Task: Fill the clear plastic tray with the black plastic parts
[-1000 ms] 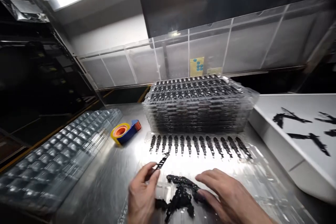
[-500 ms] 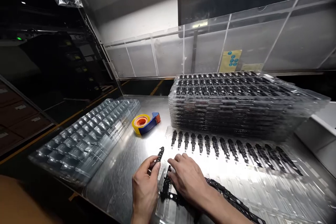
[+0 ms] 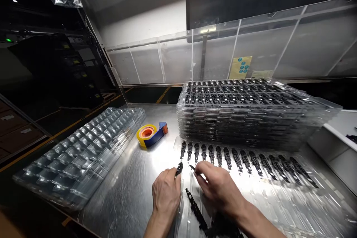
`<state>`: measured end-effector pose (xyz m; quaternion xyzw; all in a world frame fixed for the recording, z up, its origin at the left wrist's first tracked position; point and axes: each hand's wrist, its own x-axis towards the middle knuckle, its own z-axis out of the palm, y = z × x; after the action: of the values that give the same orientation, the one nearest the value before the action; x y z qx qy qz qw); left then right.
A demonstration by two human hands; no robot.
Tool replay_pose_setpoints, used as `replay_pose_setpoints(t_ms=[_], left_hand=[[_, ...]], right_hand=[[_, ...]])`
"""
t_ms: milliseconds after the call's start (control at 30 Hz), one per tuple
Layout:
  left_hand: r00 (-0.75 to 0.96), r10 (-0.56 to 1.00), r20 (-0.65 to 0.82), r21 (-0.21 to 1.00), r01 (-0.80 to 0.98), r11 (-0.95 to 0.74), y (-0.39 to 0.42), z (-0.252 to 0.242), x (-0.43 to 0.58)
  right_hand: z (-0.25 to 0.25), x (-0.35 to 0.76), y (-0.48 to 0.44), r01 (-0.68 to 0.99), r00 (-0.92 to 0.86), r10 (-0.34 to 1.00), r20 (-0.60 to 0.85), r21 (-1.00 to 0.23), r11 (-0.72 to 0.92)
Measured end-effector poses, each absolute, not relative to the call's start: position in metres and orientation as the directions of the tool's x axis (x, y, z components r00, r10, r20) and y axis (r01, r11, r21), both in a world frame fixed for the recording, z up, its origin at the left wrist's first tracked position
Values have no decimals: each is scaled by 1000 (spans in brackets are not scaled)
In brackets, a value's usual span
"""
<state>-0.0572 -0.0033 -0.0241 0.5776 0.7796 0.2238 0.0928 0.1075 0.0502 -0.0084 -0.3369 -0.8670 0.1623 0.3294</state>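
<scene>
My left hand (image 3: pixel 166 192) is closed around a slim black perforated plastic part (image 3: pixel 179 169), whose upper end sticks out past the thumb. To its right, my right hand (image 3: pixel 217 182) pinches another black plastic part (image 3: pixel 192 167); only its narrow tip shows beyond the fingers. Both hands are over the near left side of a clear plastic tray (image 3: pixel 267 208). Along the tray's far edge runs a row of similar black parts (image 3: pixel 234 156), side by side. Loose black parts (image 3: pixel 196 208) lie below my hands, partly hidden by my right forearm.
A tall stack of filled clear trays (image 3: pixel 245 119) stands behind the row. At left is a stack of clear trays (image 3: pixel 83 148) without black parts. A tape dispenser (image 3: pixel 152 135) with yellow tape lies between the stacks. A white box (image 3: pixel 341 134) is at far right.
My right hand has moved right and up from the loose parts and now shows a black part's tip in its fingers. My left hand has shifted right, still holding its part.
</scene>
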Motion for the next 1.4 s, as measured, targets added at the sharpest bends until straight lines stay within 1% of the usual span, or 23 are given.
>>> replay_pose_setpoints(t_ms=[100,200,367,433,500,600,700,767,833,900,967,1033,1067,1133,1200,1267,1333,1400], left_hand=[[-312,944,110,319,911,263,-5,-26,-54],[-286,955,83,244,935,258,-8,-26,-54],[-237,971,28,215,950,225,-14,-19,-59],[-217,976,25,225,952,206,-19,-15,-56],[-184,983,26,267,949,170,-25,-13,-50],[-131,991,22,368,923,114,-33,-18,-38],[-135,987,88,490,869,75,-43,-29,-34],[-151,980,133,609,792,40,-52,-35,-37],[-171,978,117,726,687,33,-62,-36,-43],[-208,975,83,806,589,57,-71,-34,-48],[-294,952,90,865,497,72,-75,-30,-52],[-392,910,137,908,417,43,-76,-25,-54],[-426,890,164,920,392,18,-74,-23,-56],[-460,858,230,920,390,-37,-69,-20,-58],[-480,820,311,897,434,-86,-63,-18,-60],[-478,784,396,855,504,-124,-54,-18,-58],[-409,781,473,787,594,-165,-44,-21,-51],[-284,800,528,700,679,-221,-34,-26,-41]], right_hand=[[-28,98,46,511,-648,595,476,-308,803],[-37,93,44,486,-703,505,501,-181,855],[-34,92,49,438,-742,425,518,-106,893],[-33,91,50,434,-769,420,482,-89,897],[-33,91,51,451,-787,447,424,-99,887],[-34,90,52,478,-791,492,364,-133,868],[-31,87,55,481,-800,510,317,-171,860],[-27,86,57,457,-822,497,277,-198,867],[-22,87,59,427,-847,474,241,-224,876],[-16,92,58,419,-854,472,218,-247,874],[-11,103,56,461,-824,538,179,-340,820],[-7,119,52,520,-776,623,99,-458,721],[-6,128,49,544,-760,648,51,-496,677],[-5,144,45,562,-761,648,-14,-514,648],[-5,156,41,548,-780,625,-34,-520,655],[-5,162,39,521,-791,611,-22,-549,654],[-4,162,37,498,-796,606,-2,-573,651],[-5,159,35,496,-790,613,12,-574,651]])
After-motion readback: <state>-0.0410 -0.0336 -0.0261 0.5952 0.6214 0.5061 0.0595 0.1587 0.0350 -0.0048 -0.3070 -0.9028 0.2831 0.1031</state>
